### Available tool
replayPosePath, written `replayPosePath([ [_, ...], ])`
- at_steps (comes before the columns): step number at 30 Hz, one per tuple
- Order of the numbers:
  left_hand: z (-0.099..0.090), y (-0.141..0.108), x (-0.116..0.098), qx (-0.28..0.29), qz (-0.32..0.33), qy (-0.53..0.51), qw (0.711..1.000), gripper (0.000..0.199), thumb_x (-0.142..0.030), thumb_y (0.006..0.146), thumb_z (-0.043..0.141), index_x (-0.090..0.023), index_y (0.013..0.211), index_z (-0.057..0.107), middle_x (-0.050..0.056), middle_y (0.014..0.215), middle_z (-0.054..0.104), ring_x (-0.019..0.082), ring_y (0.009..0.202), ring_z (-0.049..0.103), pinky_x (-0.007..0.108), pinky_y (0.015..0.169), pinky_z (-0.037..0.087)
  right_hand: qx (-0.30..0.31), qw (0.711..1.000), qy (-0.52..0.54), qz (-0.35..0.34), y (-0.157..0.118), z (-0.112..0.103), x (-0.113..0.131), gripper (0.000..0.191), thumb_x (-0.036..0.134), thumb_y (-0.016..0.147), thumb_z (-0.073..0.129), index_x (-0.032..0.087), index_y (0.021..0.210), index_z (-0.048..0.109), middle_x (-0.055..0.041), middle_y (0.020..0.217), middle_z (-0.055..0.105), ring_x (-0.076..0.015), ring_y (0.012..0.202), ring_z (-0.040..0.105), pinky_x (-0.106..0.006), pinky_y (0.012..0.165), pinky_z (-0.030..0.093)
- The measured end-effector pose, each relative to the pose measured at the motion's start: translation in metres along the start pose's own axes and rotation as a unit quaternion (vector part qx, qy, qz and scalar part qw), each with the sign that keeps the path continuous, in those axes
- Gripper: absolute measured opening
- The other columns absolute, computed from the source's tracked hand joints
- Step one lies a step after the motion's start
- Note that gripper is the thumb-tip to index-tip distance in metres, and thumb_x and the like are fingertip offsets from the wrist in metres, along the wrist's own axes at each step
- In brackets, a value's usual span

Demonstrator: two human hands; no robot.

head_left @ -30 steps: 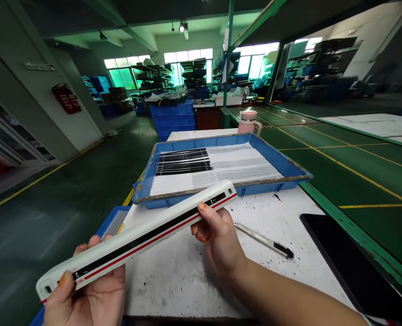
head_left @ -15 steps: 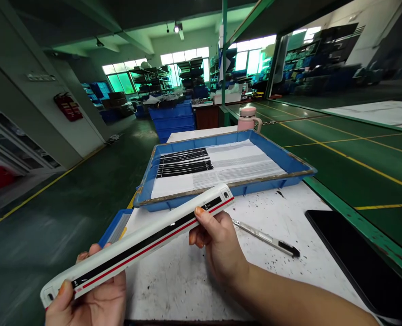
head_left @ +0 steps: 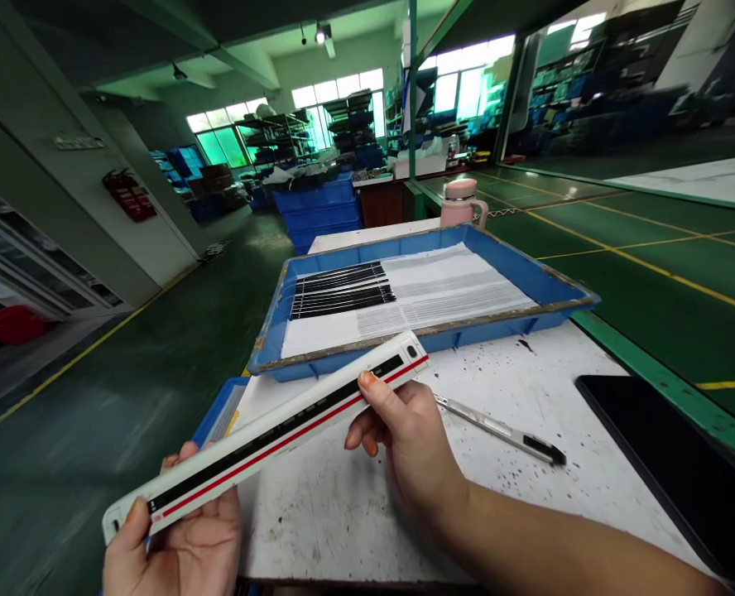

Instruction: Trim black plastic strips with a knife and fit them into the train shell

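Observation:
A long white model train car (head_left: 268, 430) with a black window band and a red stripe slants across the front of the view, its right end higher. My left hand (head_left: 178, 538) grips its lower left end, thumb on the side face and fingers behind. Near the upper right end, my right hand (head_left: 408, 430) pinches the car, its thumb lying on the black band. Both hands hold it above the white tabletop (head_left: 324, 530). Just right of my right hand lies a craft knife (head_left: 504, 430) with a silver handle and dark end.
Behind the car stands a blue tray (head_left: 467, 335) holding white sheets (head_left: 448, 285) and black strips (head_left: 339, 300). A black phone or tablet (head_left: 653, 463) lies at the right. A pink mug (head_left: 460, 207) is beyond the tray. Another blue tray (head_left: 215, 410) sits lower left.
The left end of the train car and my left hand have shifted slightly right and up. White marks now show along the middle of the black band. The whole view has turned a little.

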State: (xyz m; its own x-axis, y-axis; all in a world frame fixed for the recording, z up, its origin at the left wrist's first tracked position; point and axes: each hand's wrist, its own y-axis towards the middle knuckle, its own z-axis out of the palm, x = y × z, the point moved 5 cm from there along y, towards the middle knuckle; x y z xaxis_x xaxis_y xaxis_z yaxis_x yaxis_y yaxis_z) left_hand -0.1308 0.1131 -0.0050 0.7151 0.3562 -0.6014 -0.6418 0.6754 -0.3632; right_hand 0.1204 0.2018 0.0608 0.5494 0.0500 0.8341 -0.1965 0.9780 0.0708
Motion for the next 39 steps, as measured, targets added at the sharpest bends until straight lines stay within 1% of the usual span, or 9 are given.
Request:
replayPosePath([
  [9, 0.007, -0.004, 0.002, -0.009, 0.004, -0.018, 1.0, 0.036, -0.023, 0.083, 0.074, -0.02, 0.117, 0.064, 0.002, 0.115, 0.077, 0.017, 0.104, 0.074, 0.032, 0.096, 0.061, -0.02, 1.0, -0.009, 0.004, -0.001, -0.001, -0.004, 0.04, 0.054, 0.088, 0.074, 0.016, 0.076, 0.07, -0.0035, 0.055, 0.062, -0.0121, 0.045, 0.056, -0.02, 0.044, 0.035],
  [14, 0.01, -0.01, 0.001, -0.021, 0.004, -0.046, 0.999, 0.035, -0.019, 0.084, 0.071, -0.019, 0.118, 0.063, 0.003, 0.114, 0.077, 0.018, 0.103, 0.074, 0.033, 0.096, 0.061, -0.025, 1.0, -0.01, 0.012, 0.001, -0.001, -0.004, 0.038, 0.053, 0.087, 0.075, 0.015, 0.082, 0.071, -0.004, 0.058, 0.063, -0.012, 0.043, 0.054, -0.021, 0.044, 0.035],
  [17, 0.014, -0.015, 0.002, -0.028, -0.007, -0.069, 0.997, 0.035, -0.016, 0.086, 0.067, -0.017, 0.12, 0.063, 0.003, 0.114, 0.077, 0.017, 0.104, 0.074, 0.032, 0.096, 0.06, -0.027, 1.0, -0.006, 0.013, 0.002, -0.002, -0.005, 0.039, 0.053, 0.086, 0.076, 0.015, 0.08, 0.07, -0.0043, 0.057, 0.063, -0.0119, 0.043, 0.055, -0.02, 0.043, 0.035],
  [23, 0.028, -0.028, 0.002, -0.056, -0.003, -0.073, 0.996, 0.028, -0.017, 0.093, 0.055, -0.015, 0.119, 0.065, 0.006, 0.108, 0.078, 0.016, 0.093, 0.076, 0.029, 0.086, 0.064, -0.034, 0.999, 0.029, 0.019, -0.001, -0.005, -0.01, 0.045, 0.059, 0.086, 0.072, 0.016, 0.073, 0.067, -0.0057, 0.059, 0.064, -0.013, 0.044, 0.057, -0.018, 0.042, 0.038],
  [26, 0.038, -0.035, 0.001, -0.059, 0.016, -0.077, 0.995, 0.026, -0.013, 0.093, 0.05, -0.016, 0.113, 0.067, 0.005, 0.104, 0.079, 0.015, 0.089, 0.076, 0.029, 0.083, 0.064, -0.049, 0.998, 0.046, 0.016, -0.001, -0.007, -0.009, 0.044, 0.057, 0.083, 0.074, 0.017, 0.069, 0.064, -0.0038, 0.058, 0.061, -0.0159, 0.047, 0.061, -0.018, 0.04, 0.038],
  [29, 0.045, -0.038, 0.0, -0.06, 0.033, -0.069, 0.995, 0.026, -0.01, 0.092, 0.047, -0.016, 0.104, 0.069, 0.006, 0.101, 0.079, 0.016, 0.09, 0.077, 0.03, 0.082, 0.064, -0.058, 0.997, 0.054, 0.011, 0.001, -0.006, -0.007, 0.04, 0.054, 0.08, 0.076, 0.017, 0.068, 0.065, -0.0033, 0.057, 0.06, -0.0169, 0.048, 0.062, -0.018, 0.039, 0.038],
  [32, 0.047, -0.04, 0.0, -0.057, 0.036, -0.07, 0.995, 0.029, -0.009, 0.092, 0.044, -0.017, 0.099, 0.071, 0.007, 0.098, 0.08, 0.018, 0.089, 0.077, 0.03, 0.078, 0.065, -0.066, 0.996, 0.055, 0.001, 0.004, -0.005, -0.004, 0.035, 0.051, 0.078, 0.077, 0.018, 0.071, 0.068, -0.0043, 0.063, 0.064, -0.017, 0.047, 0.061, -0.019, 0.038, 0.039],
  [35, 0.046, -0.042, 0.001, -0.043, 0.026, -0.08, 0.995, 0.03, -0.011, 0.094, 0.044, -0.017, 0.097, 0.073, 0.008, 0.098, 0.08, 0.02, 0.087, 0.077, 0.03, 0.073, 0.066, -0.08, 0.995, 0.055, -0.009, 0.002, -0.005, -0.001, 0.028, 0.046, 0.074, 0.081, 0.02, 0.075, 0.069, -0.0026, 0.064, 0.065, -0.0164, 0.045, 0.059, -0.021, 0.037, 0.04],
  [39, 0.043, -0.045, 0.005, -0.007, 0.007, -0.1, 0.995, 0.024, -0.011, 0.094, 0.05, -0.015, 0.1, 0.074, 0.009, 0.101, 0.079, 0.021, 0.091, 0.077, 0.029, 0.075, 0.065, -0.083, 0.995, 0.051, 0.0, 0.0, -0.012, -0.002, 0.022, 0.037, 0.068, 0.084, 0.023, 0.074, 0.069, -0.0007, 0.064, 0.066, -0.0166, 0.044, 0.059, -0.023, 0.039, 0.048],
])
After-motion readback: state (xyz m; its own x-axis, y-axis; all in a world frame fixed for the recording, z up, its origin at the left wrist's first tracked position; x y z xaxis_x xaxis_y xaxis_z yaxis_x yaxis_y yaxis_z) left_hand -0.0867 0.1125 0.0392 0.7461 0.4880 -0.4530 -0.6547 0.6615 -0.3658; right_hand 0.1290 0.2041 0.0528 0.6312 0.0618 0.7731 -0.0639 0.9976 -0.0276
